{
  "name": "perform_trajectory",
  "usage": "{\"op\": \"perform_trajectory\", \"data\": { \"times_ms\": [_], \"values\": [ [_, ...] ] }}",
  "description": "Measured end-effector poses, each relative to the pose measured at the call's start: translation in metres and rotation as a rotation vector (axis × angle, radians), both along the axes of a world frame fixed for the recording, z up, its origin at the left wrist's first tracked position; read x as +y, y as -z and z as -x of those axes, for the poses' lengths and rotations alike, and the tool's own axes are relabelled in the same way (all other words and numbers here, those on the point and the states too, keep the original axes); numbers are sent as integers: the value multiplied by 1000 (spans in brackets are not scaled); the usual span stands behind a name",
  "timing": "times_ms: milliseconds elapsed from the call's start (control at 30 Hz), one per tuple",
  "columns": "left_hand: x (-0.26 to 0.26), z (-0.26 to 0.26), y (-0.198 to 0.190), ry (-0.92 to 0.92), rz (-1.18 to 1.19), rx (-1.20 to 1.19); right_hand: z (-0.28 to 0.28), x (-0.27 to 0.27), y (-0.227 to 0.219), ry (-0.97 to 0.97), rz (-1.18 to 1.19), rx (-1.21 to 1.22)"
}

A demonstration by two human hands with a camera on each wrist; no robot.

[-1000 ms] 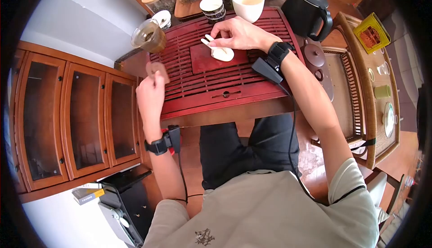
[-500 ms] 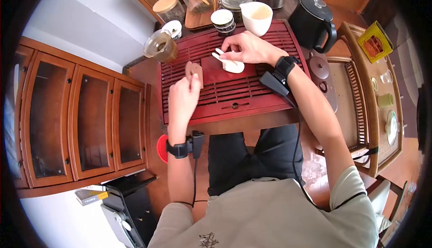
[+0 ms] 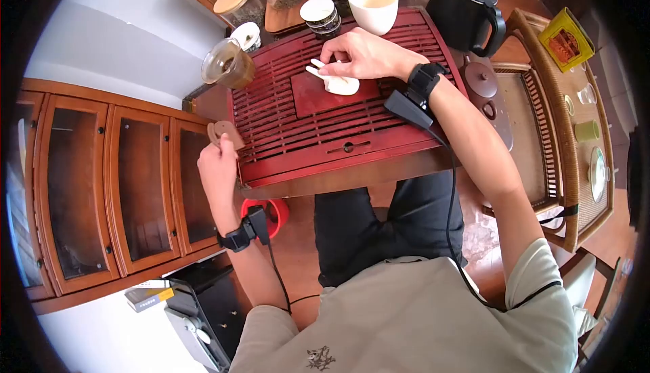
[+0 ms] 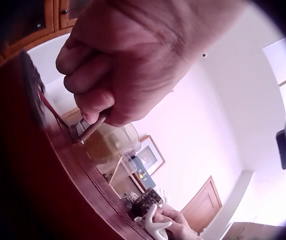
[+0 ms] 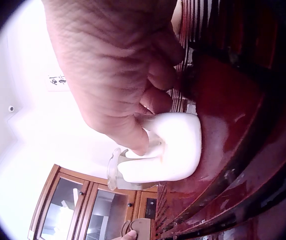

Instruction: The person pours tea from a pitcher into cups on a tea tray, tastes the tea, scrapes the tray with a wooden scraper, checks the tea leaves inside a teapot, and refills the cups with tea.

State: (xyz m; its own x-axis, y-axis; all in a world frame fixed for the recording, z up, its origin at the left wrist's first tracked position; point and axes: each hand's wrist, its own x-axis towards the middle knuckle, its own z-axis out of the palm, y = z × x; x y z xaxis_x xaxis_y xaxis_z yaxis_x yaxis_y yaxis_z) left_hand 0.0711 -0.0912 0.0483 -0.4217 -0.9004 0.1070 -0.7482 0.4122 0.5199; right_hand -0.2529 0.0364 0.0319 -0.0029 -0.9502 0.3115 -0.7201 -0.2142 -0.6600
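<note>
Between thumb and curled fingers my left hand (image 3: 218, 170) pinches a flat brown coaster-like piece (image 3: 229, 131), tilted up at the left edge of the red slatted tea tray (image 3: 284, 170). In the left wrist view only a thin edge of the brown piece (image 4: 90, 130) shows below the fingers. My right hand (image 3: 372, 55) pinches a white ceramic figurine (image 3: 344, 86) with two ear-like prongs, over the tray's smooth middle panel. The right wrist view shows this figurine (image 5: 180, 147) low against the tray, thumb tip by its prongs.
Behind the tray's far edge are stacked cups (image 3: 318, 13), a white pitcher (image 3: 374, 4) and a black kettle (image 3: 467, 7). A glass pitcher of brown liquid (image 3: 229, 65) stands at the left corner. A brown teapot (image 3: 479, 78) sits to the right. Below, a red bucket (image 3: 279, 216) is on the floor.
My left hand swings the brown piece inward over the tray, then back out to its left edge. The right hand keeps its grip on the white figurine in nearly the same place.
</note>
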Motion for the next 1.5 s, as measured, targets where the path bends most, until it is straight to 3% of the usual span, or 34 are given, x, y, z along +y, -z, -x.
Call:
{"op": "perform_trajectory", "data": {
  "times_ms": [67,267,400,433,600,667,767,900,1133,1200,1300,1467,1500],
  "values": [
    [-4,-4,0,-29,-53,20,-1,2,-4,21,-21,46],
    [5,44,7,224,32,75,-3,4,-10,27,-56,40],
    [13,72,20,259,59,96,-1,2,-2,23,-12,-8],
    [16,73,14,236,-31,97,-1,3,-3,31,-34,-9],
    [-5,32,16,168,-122,139,0,2,-1,5,-6,-37],
    [-4,12,1,38,-226,151,0,1,-1,9,4,44],
    [-10,-15,-9,23,-308,140,0,0,1,25,-11,21],
    [-12,-13,-5,63,-282,120,-1,2,-4,22,-37,20],
    [27,51,6,252,-269,168,1,-3,3,30,4,51],
    [28,57,-4,284,-258,84,2,-3,0,52,-20,25],
    [21,47,0,287,-318,121,1,0,0,26,-5,57],
    [6,-3,-4,152,-319,204,1,-2,6,11,61,30],
    [2,-12,-7,106,-364,165,-3,3,-6,35,-13,21]
  ]
}}
